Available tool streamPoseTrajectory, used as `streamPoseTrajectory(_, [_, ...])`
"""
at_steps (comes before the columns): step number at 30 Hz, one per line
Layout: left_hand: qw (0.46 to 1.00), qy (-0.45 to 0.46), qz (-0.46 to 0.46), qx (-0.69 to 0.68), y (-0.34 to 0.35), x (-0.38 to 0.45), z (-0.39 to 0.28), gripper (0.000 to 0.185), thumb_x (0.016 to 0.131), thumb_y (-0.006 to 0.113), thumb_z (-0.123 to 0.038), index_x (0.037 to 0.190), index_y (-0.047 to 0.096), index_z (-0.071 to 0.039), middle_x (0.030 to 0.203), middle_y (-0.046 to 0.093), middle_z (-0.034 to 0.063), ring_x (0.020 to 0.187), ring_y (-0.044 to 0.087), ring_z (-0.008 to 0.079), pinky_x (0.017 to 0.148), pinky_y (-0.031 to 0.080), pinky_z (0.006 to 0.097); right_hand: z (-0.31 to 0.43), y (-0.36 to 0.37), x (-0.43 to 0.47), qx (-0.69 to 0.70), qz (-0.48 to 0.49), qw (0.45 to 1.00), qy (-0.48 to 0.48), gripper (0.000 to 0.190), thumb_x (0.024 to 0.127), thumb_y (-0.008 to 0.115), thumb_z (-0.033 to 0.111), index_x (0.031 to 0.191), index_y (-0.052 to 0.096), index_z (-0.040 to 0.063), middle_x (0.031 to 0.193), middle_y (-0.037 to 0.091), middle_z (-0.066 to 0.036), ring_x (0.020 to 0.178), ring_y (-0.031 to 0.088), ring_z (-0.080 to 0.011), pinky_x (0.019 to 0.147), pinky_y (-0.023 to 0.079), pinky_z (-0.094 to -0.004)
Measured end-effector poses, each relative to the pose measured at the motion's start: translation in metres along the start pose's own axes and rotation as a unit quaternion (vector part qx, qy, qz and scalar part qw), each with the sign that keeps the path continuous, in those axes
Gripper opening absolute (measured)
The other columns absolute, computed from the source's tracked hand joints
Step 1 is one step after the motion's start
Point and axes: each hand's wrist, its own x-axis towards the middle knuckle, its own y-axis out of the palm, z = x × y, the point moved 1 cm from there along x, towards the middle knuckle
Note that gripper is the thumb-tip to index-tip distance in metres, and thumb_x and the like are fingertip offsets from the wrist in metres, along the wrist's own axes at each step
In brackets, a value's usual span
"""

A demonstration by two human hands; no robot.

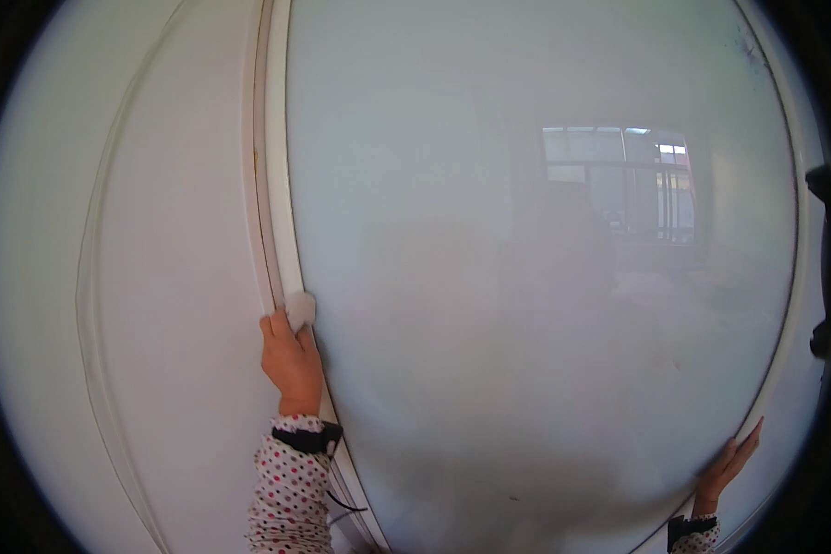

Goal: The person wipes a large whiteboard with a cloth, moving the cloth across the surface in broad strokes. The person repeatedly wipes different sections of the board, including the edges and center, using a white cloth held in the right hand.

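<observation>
My left hand (292, 363) holds a small whitish cloth or pad (300, 309) against the pale frame strip (282, 173) along the left side of a large glossy glass panel (443, 277). Part of the pad is hidden by the fingers. Low on the right, my right hand (724, 472) rests with its fingers extended on the panel's right frame edge (784, 346), and nothing shows in it. Both wrists wear black bands over dotted sleeves.
A dark handle-like fitting (829, 263) is at the far right rim. A smooth pale surface (173, 242) lies left of the frame, with a curved seam. Dark cords (346, 509) hang beside the left forearm. The panel reflects a window.
</observation>
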Motion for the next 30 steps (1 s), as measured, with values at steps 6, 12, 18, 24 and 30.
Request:
streamPoseTrajectory(6, [0.989, 0.115, -0.022, 0.090, 0.023, 0.030, -0.006, 0.022, 0.084, 0.067, -0.006, 0.102, 0.054, -0.006, 0.101, 0.057, 0.0108, 0.083, 0.064, 0.0334, 0.066, 0.055, 0.0415, -0.026, 0.003, -0.041, -0.051, -0.030, 0.998, 0.002, 0.061, 0.106, 0.035, 0.036, 0.156, 0.025, 0.004, 0.156, 0.030, -0.019, 0.144, 0.030, -0.0348, 0.119, 0.021, -0.0473])
streamPoseTrajectory(12, [0.977, 0.136, -0.074, 0.149, 0.036, 0.024, 0.018, 0.016, 0.089, 0.058, -0.005, 0.104, 0.053, -0.005, 0.109, 0.059, 0.0134, 0.085, 0.066, 0.0356, 0.067, 0.054, 0.0455, -0.064, 0.009, -0.144, -0.044, -0.037, 0.998, 0.007, 0.061, 0.106, 0.035, 0.039, 0.156, 0.026, 0.005, 0.156, 0.031, -0.020, 0.144, 0.031, -0.0348, 0.118, 0.023, -0.0477])
streamPoseTrajectory(18, [0.977, 0.123, -0.094, 0.144, 0.030, 0.015, 0.026, 0.012, 0.091, 0.055, -0.006, 0.103, 0.053, -0.005, 0.110, 0.060, 0.0151, 0.085, 0.066, 0.0372, 0.067, 0.054, 0.0471, -0.112, 0.003, -0.236, -0.037, -0.042, 0.998, 0.019, 0.064, 0.105, 0.037, 0.043, 0.156, 0.027, 0.005, 0.155, 0.033, -0.019, 0.142, 0.033, -0.0326, 0.116, 0.026, -0.0473])
streamPoseTrajectory(24, [0.990, 0.092, -0.098, 0.045, 0.046, 0.000, 0.062, 0.016, 0.095, 0.050, -0.016, 0.106, 0.057, -0.008, 0.113, 0.061, 0.0147, 0.099, 0.064, 0.0391, 0.081, 0.052, 0.0480, -0.126, 0.012, -0.291, -0.006, -0.083, 0.996, 0.022, 0.074, 0.101, 0.038, 0.055, 0.155, 0.029, 0.006, 0.149, 0.038, -0.019, 0.135, 0.039, -0.0339, 0.111, 0.031, -0.0492])
streamPoseTrajectory(30, [0.980, 0.117, -0.110, -0.115, 0.076, 0.006, 0.070, 0.040, 0.098, 0.052, -0.026, 0.133, 0.056, -0.008, 0.123, 0.066, 0.0179, 0.109, 0.063, 0.0371, 0.094, 0.049, 0.0409, -0.090, 0.028, -0.299, 0.090, -0.045, 0.994, 0.048, 0.060, 0.094, 0.043, 0.013, 0.149, 0.032, -0.007, 0.140, 0.042, -0.021, 0.129, 0.042, -0.0320, 0.113, 0.030, -0.0415])
